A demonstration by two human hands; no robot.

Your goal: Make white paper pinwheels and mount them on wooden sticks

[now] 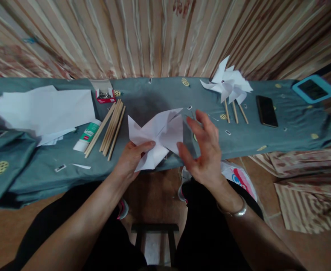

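A white paper pinwheel (155, 136) with folded blades is held over the front edge of the cloth-covered table. My left hand (131, 155) grips its lower left side, the thumb lying near the centre and the other fingers hidden behind the paper. To the right of the pinwheel, my right hand (203, 150) is raised with fingers apart and nothing visible in it. Its thumb is close to the paper's right edge; whether they touch I cannot tell. Left of the pinwheel lie several wooden sticks (113, 130) and a green-and-white glue stick (87, 135).
White paper sheets (49, 109) lie at the left beside a small red box (105, 95) of metal pieces. At the back right are pinwheels on sticks (229, 84), a dark phone (267, 111) and a blue-framed device (313, 89). A striped curtain (154, 37) hangs behind the table (159, 90).
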